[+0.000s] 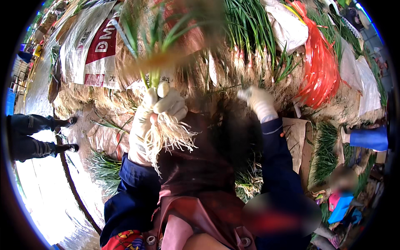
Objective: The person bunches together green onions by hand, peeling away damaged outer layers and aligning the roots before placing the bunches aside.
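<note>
My left hand (160,104), in a white glove, is closed round a small bunch of spring onions (171,135). Their pale, stringy roots hang below the fist, and the green leaves rise above it. To the right, my right hand (261,103), also gloved in white, is held with its fingers curled together, pointing left. It is apart from the bunch, close to the roots of a large heap of spring onions (250,31). Whatever its fingertips hold, if anything, is too small to make out.
White sacks (77,54) with red panels lie on the heap at left. A bundle of red plastic ties (318,66) hangs at right. More green onions (103,168) lie on the ground by my left arm. One person's legs (37,135) stand at far left; others are at right.
</note>
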Available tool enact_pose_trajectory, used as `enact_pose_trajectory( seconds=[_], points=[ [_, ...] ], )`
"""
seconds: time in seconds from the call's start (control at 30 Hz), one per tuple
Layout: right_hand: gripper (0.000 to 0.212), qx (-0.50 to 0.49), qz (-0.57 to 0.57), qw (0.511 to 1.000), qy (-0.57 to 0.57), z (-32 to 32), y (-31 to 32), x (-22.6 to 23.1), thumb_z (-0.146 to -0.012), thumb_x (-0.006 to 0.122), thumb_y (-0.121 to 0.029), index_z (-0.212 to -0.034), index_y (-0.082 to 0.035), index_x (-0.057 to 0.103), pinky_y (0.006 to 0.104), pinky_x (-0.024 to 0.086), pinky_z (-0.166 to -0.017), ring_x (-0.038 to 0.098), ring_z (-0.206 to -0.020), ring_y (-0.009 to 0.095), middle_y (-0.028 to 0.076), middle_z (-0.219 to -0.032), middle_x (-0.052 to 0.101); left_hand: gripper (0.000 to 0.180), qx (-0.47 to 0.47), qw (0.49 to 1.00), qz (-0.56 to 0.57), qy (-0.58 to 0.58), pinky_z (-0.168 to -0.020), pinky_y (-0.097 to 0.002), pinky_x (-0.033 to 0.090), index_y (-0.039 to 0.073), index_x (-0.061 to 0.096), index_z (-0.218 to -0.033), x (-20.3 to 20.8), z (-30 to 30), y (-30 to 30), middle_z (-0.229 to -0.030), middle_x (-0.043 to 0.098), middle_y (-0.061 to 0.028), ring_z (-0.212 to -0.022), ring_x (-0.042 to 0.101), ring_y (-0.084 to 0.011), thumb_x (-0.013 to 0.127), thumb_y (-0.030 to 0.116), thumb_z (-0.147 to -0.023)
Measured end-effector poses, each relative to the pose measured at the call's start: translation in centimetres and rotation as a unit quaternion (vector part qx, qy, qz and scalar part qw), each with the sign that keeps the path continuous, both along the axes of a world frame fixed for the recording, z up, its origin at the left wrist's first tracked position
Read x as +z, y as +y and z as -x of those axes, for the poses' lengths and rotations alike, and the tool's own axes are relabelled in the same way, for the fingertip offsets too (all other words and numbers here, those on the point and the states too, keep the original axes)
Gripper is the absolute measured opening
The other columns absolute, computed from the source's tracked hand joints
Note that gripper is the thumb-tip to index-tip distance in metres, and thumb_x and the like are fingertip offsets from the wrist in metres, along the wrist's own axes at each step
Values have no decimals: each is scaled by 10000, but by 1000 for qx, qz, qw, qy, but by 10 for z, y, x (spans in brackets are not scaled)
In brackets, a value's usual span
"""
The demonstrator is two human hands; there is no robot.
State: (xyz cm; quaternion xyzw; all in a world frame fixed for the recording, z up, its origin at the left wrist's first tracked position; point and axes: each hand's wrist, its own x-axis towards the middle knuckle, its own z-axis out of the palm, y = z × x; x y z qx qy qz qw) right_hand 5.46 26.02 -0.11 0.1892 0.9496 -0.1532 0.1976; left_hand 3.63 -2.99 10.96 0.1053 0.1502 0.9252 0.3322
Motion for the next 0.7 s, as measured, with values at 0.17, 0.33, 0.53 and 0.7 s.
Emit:
enact_pose_trajectory(
  seconds=[0.17, 0.33, 0.53, 0.7],
  points=[
    [348, -73, -180, 976, 103, 82, 25, 22, -891, 443, -458, -924, -162, 623, 370, 486, -590, 606, -644, 171, 30, -772, 654, 338, -13, 982, 183, 32, -660, -265, 417, 7, 582, -1070, -39, 20, 31, -577, 487, 50, -550, 412, -80, 635, 241, -833],
    [121, -29, -81, 964, 251, 20, -34, 56, -822, 619, -283, -841, -163, 623, 301, 488, -541, 614, -598, 158, 20, -689, 641, 332, -15, 957, 291, 3, -599, -198, 433, -46, 539, -1155, -76, 25, 53, -974, 643, -89, -660, 557, -86, 569, 108, -862],
    [172, 60, 128, 900, 413, -54, -85, 34, -730, 719, -223, -835, -116, 634, 321, 511, -576, 640, -645, 250, 65, -760, 659, 245, -62, 926, 373, 0, -496, -185, 406, -52, 632, -1026, -97, 13, 77, -790, 663, -66, -576, 528, -77, 640, 81, -820],
    [509, -192, 556, 788, 182, -27, -61, 31, -714, 648, -604, -715, -97, 598, 296, 451, -683, 606, -678, 128, 13, -682, 641, 239, -34, 904, 425, -15, -490, -187, 368, -48, 624, -1020, -106, 5, 79, -793, 662, -72, -546, 504, -76, 632, 79, -818]
  ],
)
